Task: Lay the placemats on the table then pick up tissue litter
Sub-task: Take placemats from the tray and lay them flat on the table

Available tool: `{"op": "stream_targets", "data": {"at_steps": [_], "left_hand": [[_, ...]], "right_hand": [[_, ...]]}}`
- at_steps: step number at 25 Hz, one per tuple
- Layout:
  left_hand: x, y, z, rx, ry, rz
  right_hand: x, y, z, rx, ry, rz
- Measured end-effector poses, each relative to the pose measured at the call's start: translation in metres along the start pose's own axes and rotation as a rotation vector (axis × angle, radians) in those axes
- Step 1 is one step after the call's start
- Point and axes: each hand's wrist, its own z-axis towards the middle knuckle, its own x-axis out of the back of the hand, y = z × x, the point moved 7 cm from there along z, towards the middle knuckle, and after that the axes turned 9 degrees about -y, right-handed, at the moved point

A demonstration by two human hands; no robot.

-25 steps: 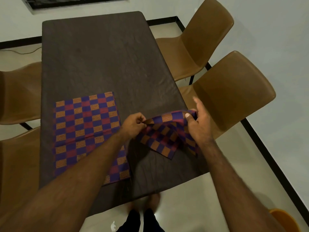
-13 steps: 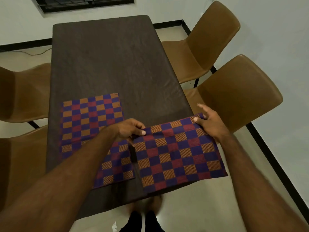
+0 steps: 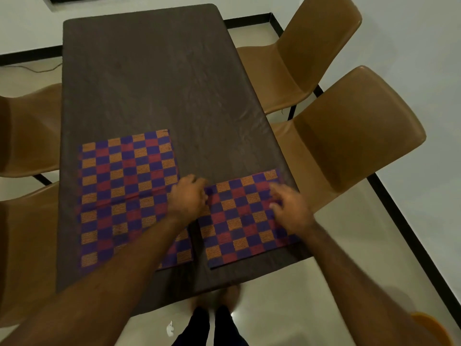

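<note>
Head view. A dark brown surface (image 3: 149, 71) carries two checked placemats in purple, red and orange. The left placemat (image 3: 124, 196) lies flat on the near left part of the surface, and the left forearm crosses over its near right corner. The right placemat (image 3: 244, 226) lies flat at the near right corner, its right edge close along the edge of the surface. A narrow strip of bare surface separates the two mats.

The left hand (image 3: 188, 196) sits knuckles up at the far left corner of the right placemat. Its fingers are bent downward and blurred, so whether its grip is clamped on the cloth cannot be told. The right hand (image 3: 290, 208) rests on the right part of the same mat, its grip apart, fingers spread against the cloth.

A small white tissue (image 3: 170, 329) lies on the pale floor beside the person's legs, below the near edge of the surface. Two tan chairs (image 3: 349, 146) stand to the right of the surface and two more to the left.
</note>
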Motion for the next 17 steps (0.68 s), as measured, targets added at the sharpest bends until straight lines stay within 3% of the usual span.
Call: {"op": "stream_targets", "data": {"at_steps": [2, 5, 7, 11, 17], "left_hand": [[-0.012, 0.028, -0.018, -0.164, -0.027, 0.121], [-0.053, 0.057, -0.053, -0.317, -0.373, 0.04], [-0.071, 0.066, -0.076, -0.377, -0.463, 0.063], [-0.092, 0.07, -0.1, -0.412, -0.544, 0.209], [-0.083, 0.08, -0.102, -0.465, -0.354, 0.205]], "right_hand": [[-0.031, -0.016, -0.021, 0.098, -0.238, -0.051], [-0.075, -0.021, -0.044, 0.162, -0.475, -0.245], [-0.091, -0.021, -0.051, 0.231, -0.476, -0.365], [-0.084, -0.022, -0.049, 0.269, -0.368, -0.254], [-0.093, -0.024, -0.047, 0.301, -0.454, -0.405]]}}
